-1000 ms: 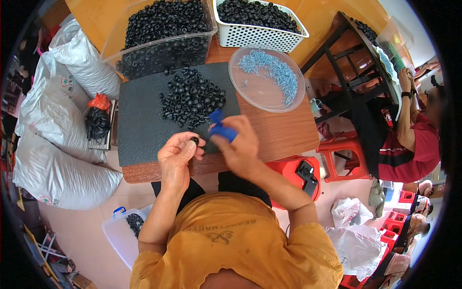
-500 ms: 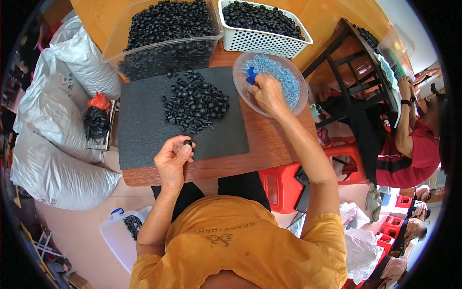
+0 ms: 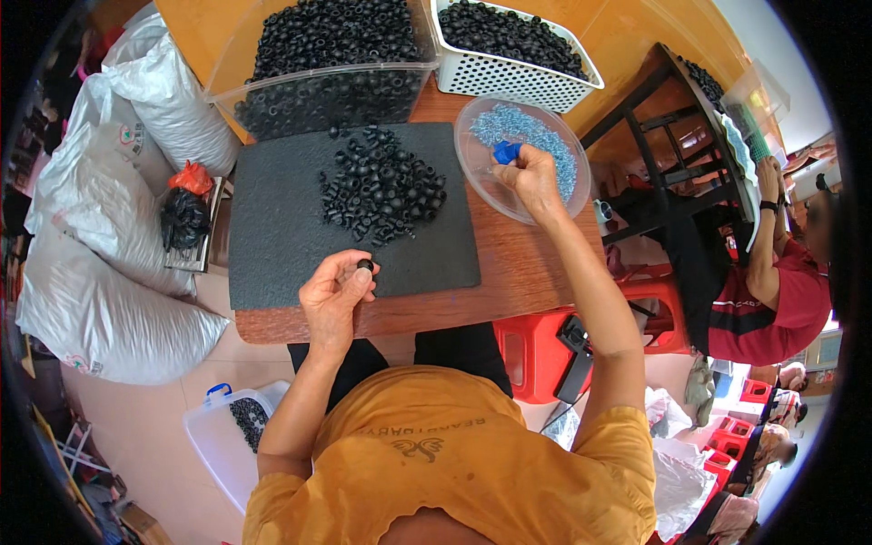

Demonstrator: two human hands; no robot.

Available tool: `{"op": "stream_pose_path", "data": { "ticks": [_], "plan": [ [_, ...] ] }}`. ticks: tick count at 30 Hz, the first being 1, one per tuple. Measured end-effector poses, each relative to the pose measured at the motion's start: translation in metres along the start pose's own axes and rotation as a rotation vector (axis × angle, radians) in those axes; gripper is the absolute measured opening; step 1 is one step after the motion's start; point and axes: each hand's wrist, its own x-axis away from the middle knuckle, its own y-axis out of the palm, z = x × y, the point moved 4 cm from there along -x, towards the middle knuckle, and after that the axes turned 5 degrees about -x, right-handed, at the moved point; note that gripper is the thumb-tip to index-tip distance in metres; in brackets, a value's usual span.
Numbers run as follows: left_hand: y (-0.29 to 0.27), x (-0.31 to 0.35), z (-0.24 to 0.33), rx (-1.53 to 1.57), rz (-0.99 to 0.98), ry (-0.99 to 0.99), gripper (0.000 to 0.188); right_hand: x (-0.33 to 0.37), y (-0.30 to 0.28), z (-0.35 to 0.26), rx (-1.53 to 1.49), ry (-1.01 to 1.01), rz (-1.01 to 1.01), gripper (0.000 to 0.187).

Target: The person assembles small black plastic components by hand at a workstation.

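Observation:
Between the thumb and fingers of my left hand (image 3: 336,289) is a small round black cap-like piece (image 3: 365,265), hollow at one end. This hand is over the near edge of a dark grey mat (image 3: 272,245). Beyond it lies a loose pile of similar black pieces (image 3: 386,186). My right hand (image 3: 534,184) is over the near left part of a round clear plastic bowl (image 3: 468,173) with many tiny light-blue pieces (image 3: 536,136) in it. A blue covering (image 3: 506,153) shows at its fingertips. Its fingers are closed together; anything pinched there is too small to make out.
Behind the mat stand a clear bin (image 3: 318,77) and a white perforated basket (image 3: 509,77), both full of black pieces. White sacks (image 3: 109,313) lean at left. A tub (image 3: 209,436) sits on the floor, red stools (image 3: 527,359) at right. Another person (image 3: 772,291) works at far right.
My right hand has drawn back from the blue pieces toward the bowl's near left side. My left hand still holds the black piece, turned slightly. The whole view has shifted a little.

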Motion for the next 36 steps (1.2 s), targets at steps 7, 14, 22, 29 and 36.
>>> {"op": "stream_pose_path", "data": {
  "ticks": [7, 14, 22, 29, 36],
  "plan": [
    [0.0, 0.002, 0.001, 0.01, -0.007, 0.016, 0.02, 0.004, -0.002, -0.008, -0.059, 0.113, 0.02, 0.006],
    [0.0, 0.001, 0.001, -0.005, 0.004, 0.009, 0.018, 0.012, 0.005, -0.016, -0.169, 0.081, 0.012, 0.009],
    [0.007, 0.002, 0.002, -0.013, 0.076, 0.06, 0.018, 0.061, 0.057, -0.059, -0.294, 0.069, -0.06, 0.01],
    [0.021, 0.004, 0.026, -0.558, 0.156, 0.487, 0.018, 0.099, 0.115, -0.064, -0.589, 0.247, -0.089, 0.012],
    [0.029, 0.002, 0.036, -0.746, 0.265, 0.682, 0.021, 0.114, 0.13, -0.073, -0.663, 0.28, -0.041, 0.008]
  ]
}}
